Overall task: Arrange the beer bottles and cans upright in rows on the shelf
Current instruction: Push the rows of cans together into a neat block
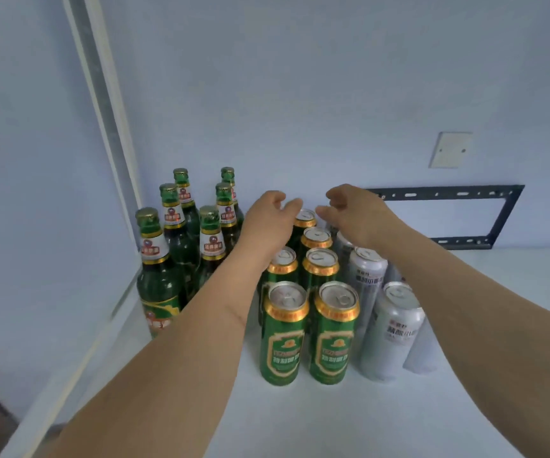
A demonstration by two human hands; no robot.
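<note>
Bottles [159,276]: six upright; green cans [285,332], six; silver cans [394,328], perhaps four; fingers [292,206] loosely curled, empty.

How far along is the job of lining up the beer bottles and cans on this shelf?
Mostly done, it seems. The green bottles stand upright in rows at the left, the green cans in two rows beside them, the silver cans to their right. The left hand and right hand hover over the back green cans, holding nothing. Nothing lies tipped in view; only small straightening at the back seems left.
</note>
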